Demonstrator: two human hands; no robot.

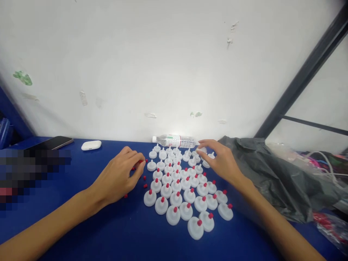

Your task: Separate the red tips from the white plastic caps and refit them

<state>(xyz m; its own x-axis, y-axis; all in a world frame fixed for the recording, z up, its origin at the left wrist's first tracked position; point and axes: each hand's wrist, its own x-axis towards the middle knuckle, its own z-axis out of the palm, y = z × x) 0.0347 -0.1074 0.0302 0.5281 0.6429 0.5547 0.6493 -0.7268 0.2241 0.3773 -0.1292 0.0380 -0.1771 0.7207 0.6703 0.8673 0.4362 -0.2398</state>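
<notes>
head view: the right hand (223, 161) pinches a white nozzle piece (202, 149) at the worktop's (114, 235) far side; the left hand (116, 177) curls beside red caps (144, 177), its grip unclear. light fingertip pressure would avoid tipping neighbouring pieces (173, 216).

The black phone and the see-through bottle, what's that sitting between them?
A small white case lies between the phone and the bottle, nearer the phone, in the head view.

Bright, diffuse light | soft, faint shadows | wide-angle stretch toward edges | mild blur lower right | pixelated patch lower left
</notes>
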